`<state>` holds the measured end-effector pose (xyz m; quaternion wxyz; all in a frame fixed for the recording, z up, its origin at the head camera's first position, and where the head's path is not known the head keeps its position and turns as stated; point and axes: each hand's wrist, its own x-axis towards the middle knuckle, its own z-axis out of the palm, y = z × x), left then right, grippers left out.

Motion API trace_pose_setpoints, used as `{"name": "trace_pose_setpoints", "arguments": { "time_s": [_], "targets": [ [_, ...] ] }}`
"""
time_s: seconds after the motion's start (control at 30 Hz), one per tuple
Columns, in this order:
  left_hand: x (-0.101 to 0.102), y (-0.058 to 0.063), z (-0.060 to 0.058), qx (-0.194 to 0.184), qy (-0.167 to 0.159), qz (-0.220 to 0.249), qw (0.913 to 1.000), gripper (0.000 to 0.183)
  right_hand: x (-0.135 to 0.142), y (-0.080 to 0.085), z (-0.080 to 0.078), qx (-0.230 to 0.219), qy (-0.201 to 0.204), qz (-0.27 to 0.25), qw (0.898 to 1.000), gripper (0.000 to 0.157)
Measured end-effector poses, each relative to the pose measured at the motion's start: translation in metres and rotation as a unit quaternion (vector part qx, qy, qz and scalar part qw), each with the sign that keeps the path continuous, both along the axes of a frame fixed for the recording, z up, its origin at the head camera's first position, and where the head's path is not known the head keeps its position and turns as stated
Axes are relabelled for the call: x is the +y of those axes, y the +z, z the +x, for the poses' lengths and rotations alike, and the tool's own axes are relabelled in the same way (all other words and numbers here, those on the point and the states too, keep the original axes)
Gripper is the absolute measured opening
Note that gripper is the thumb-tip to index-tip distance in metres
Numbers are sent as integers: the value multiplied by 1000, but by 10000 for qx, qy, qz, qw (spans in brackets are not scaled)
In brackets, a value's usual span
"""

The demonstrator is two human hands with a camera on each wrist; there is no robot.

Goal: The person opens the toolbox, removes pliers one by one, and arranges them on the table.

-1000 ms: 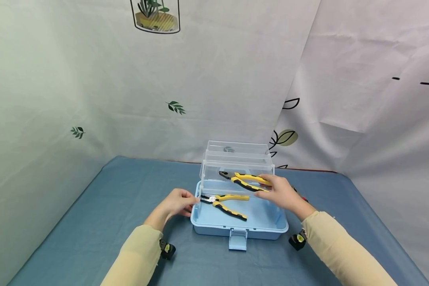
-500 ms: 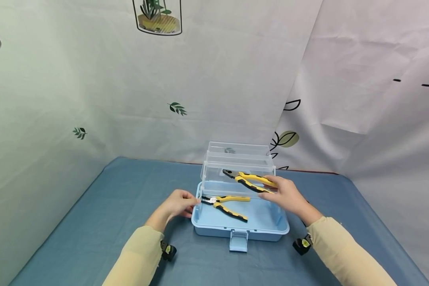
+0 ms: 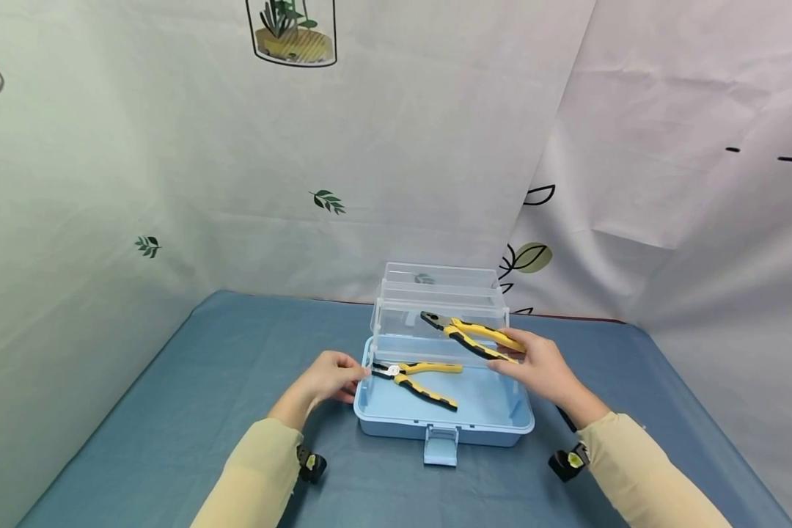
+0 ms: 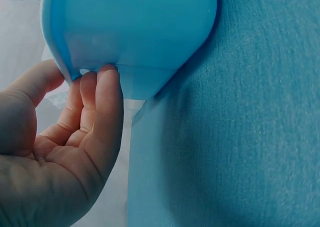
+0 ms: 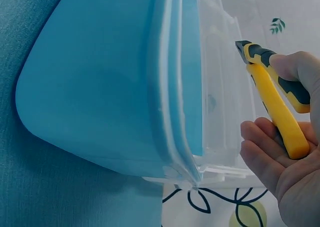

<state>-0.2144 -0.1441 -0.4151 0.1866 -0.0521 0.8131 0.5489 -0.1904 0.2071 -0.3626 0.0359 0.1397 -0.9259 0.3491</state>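
Observation:
A pair of combination pliers [image 3: 478, 339] with yellow-and-black handles is held in my right hand [image 3: 537, 363], raised above the back right of a light-blue toolbox [image 3: 435, 423]. Their head points left; in the right wrist view the thumb lies on one handle of the pliers [image 5: 280, 102] and the fingers are behind the other. My left hand [image 3: 330, 378] pinches the toolbox's left rim, thumb above and fingertips below the edge, as the left wrist view shows. Inside the box lies a second pair of yellow-and-black pliers [image 3: 429, 367], handles spread, with a white patch near the pivot.
The toolbox's clear lid [image 3: 438, 293] stands raised at the back. Its blue latch [image 3: 441, 446] hangs down at the front. A blue cloth [image 3: 171, 411] covers the table, and white printed fabric [image 3: 237, 147] rises behind it.
My right hand has drawn the held pliers to the right, away from the middle of the box. My left hand stays at the left rim, and the second pliers have not moved.

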Motion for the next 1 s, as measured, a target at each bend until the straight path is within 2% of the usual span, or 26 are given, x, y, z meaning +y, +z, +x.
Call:
{"name": "trace_pose_setpoints", "arguments": {
  "time_s": [0.37, 1.0],
  "targets": [
    [1, 1, 1, 2, 18, 9, 10000, 19, 7, -1, 5, 109, -191, 59, 9997, 61],
    [1, 1, 2, 8, -5, -78, 10000, 20, 25, 1, 21, 1, -575, -121, 9983, 61]
  ]
}}
